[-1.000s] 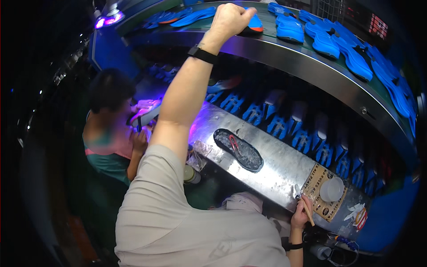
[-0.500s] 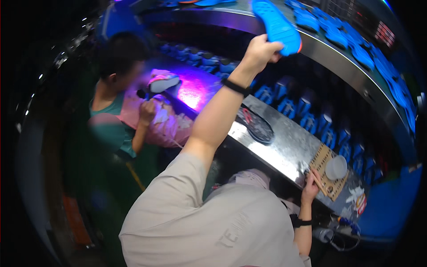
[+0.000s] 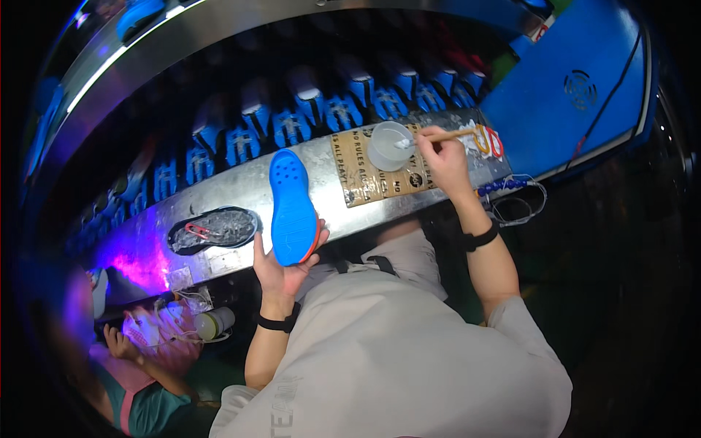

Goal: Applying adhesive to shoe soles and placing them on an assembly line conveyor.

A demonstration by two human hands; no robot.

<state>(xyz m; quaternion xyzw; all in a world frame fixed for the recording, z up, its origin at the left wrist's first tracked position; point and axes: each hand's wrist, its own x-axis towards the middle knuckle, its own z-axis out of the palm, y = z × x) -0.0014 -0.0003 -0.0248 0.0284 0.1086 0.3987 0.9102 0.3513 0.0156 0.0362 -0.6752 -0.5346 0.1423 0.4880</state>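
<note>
In my left hand (image 3: 279, 277) lies a blue shoe sole (image 3: 290, 204) with small round holes at one end and an orange edge at the other; my thumb and fingers grip it near the orange end. My right hand (image 3: 447, 164) pinches the wooden handle of a brush (image 3: 458, 134). The brush's white tip dips into a translucent plastic cup (image 3: 381, 152). Under the cup is a piece of printed brown cardboard (image 3: 365, 191) on the metal bench (image 3: 321, 206).
A black sole-shaped tray (image 3: 219, 230) with a red item lies left on the bench. Blue shoe parts (image 3: 290, 128) line the rack behind. A co-worker (image 3: 146, 387) sits at the lower left. To the right stands a blue machine (image 3: 562, 109); cables (image 3: 522, 198) hang by the bench end.
My left hand has brought the sole down from the upper shelf to in front of me. My right hand has lifted the brush to the cup. The view has turned right.
</note>
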